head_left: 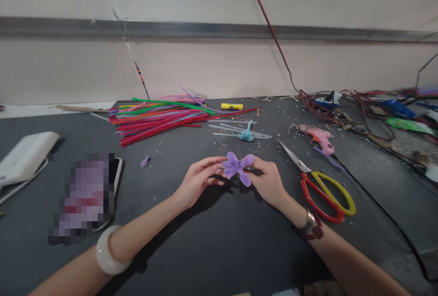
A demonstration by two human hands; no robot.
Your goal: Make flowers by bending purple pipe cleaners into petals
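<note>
A purple pipe-cleaner flower point(234, 166) with several fuzzy petals is held up over the dark tabletop between my two hands. My left hand point(202, 176) is closed around its left side, fingertips at a petal. From the right, my right hand point(268, 178) pinches the flower near its back; those fingertips are partly hidden behind the petals. A loose purple petal point(145, 162) lies to the left of my left hand. Beyond the flower, a small light-blue pipe-cleaner piece point(246, 132) rests on clear glue sticks point(224, 127).
Scissors point(321, 189) with red and yellow handles lie right of my right hand, near a pink glue gun point(318, 137) with a black cord. Pipe cleaners point(160, 120) and a yellow glue tube point(232, 106) lie at the back. A phone point(87, 195) and white power bank point(29, 157) sit left.
</note>
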